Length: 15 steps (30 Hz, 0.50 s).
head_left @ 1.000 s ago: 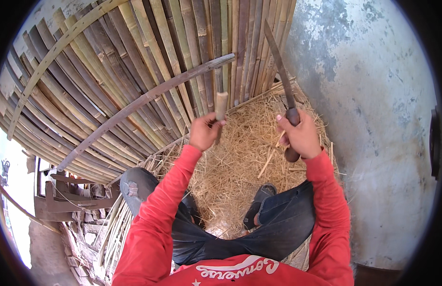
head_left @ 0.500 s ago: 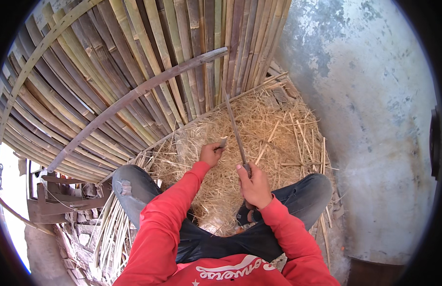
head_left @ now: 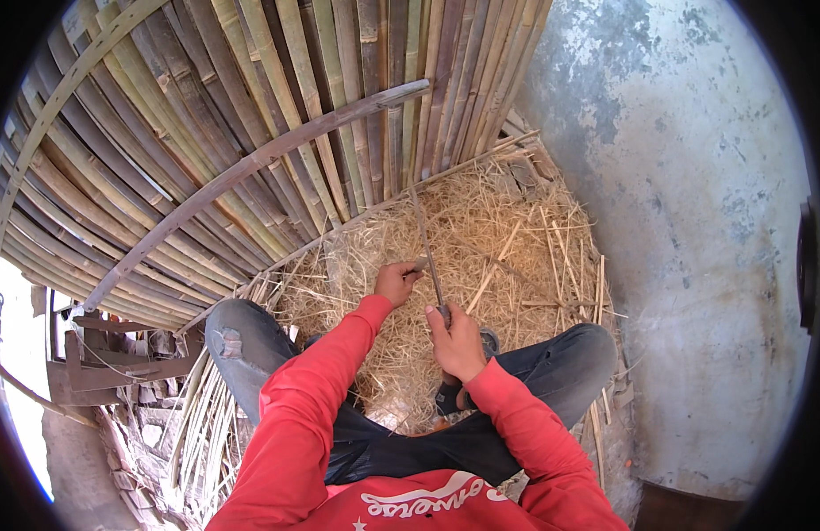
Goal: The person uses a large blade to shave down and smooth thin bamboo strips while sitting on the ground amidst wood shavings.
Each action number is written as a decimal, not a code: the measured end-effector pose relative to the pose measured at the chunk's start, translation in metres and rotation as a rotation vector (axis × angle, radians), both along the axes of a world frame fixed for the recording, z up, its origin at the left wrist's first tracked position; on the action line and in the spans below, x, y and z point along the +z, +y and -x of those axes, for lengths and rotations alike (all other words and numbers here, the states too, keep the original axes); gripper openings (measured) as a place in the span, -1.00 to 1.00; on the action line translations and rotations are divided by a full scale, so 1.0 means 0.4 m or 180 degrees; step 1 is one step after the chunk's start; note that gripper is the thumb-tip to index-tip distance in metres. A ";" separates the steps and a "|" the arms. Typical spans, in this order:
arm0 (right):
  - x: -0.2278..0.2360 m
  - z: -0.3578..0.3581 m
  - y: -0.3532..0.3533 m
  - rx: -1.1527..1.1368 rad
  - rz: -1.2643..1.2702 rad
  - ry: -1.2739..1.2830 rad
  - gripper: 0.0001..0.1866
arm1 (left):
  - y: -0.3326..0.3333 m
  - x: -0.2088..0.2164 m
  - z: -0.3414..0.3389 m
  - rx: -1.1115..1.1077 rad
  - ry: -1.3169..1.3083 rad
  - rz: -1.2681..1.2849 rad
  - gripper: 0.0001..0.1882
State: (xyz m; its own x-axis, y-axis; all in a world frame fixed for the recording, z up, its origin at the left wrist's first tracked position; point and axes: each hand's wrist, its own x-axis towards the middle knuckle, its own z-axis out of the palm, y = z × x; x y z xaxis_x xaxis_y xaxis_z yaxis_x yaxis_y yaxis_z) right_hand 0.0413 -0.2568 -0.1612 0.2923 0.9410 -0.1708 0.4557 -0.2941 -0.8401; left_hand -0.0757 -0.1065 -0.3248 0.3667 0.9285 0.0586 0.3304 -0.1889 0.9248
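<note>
My right hand (head_left: 458, 343) is closed around the dark handle of a long, narrow knife (head_left: 428, 252). The blade points away from me, towards the foot of the bamboo panel. Just left of the blade, my left hand (head_left: 395, 284) pinches a small, flat greyish piece (head_left: 419, 265). What that piece is made of, I cannot make out. The piece is close beside the blade; whether they touch, I cannot tell. Both hands are over a thick layer of pale shavings (head_left: 481, 208), between my bent legs.
A wall of split bamboo slats (head_left: 277, 97) with a curved cross strip (head_left: 259, 159) leans ahead and to the left. The worn plaster wall (head_left: 684, 221) rises on the right. Thin bamboo strips (head_left: 211, 425) lie in a bundle beside my left knee.
My right hand has shifted slightly left and towards me, drawing the knife closer to the piece. My left hand has barely moved, still pinching the piece. The view has tilted a little.
</note>
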 end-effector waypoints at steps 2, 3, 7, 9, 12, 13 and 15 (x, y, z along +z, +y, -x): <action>-0.004 -0.002 0.001 -0.0021 0.0061 0.0022 -0.49 | -0.002 0.003 -0.003 -0.0001 -0.0069 0.0001 -0.87; -0.005 -0.003 0.000 -0.0036 0.0083 0.0040 -0.49 | -0.003 0.004 -0.005 -0.0007 -0.0019 0.0035 -0.87; -0.034 -0.005 0.003 -0.0040 0.0049 0.0092 -0.48 | 0.002 -0.009 -0.003 -0.0009 -0.0005 0.0072 -0.87; -0.032 -0.002 0.003 -0.0049 0.0073 0.0136 -0.48 | 0.003 -0.015 0.000 0.0001 0.0001 0.0036 -0.87; -0.034 -0.004 0.003 -0.0072 0.0119 0.0190 -0.48 | 0.002 -0.009 -0.003 -0.0016 0.0024 0.0018 -0.87; -0.038 -0.006 0.002 -0.0085 0.0146 0.0210 -0.48 | 0.001 -0.003 -0.006 -0.0041 0.0051 0.0039 -0.87; -0.049 -0.010 0.001 -0.0088 0.0161 0.0242 -0.49 | -0.004 0.011 -0.011 -0.0045 0.0143 0.0043 -0.85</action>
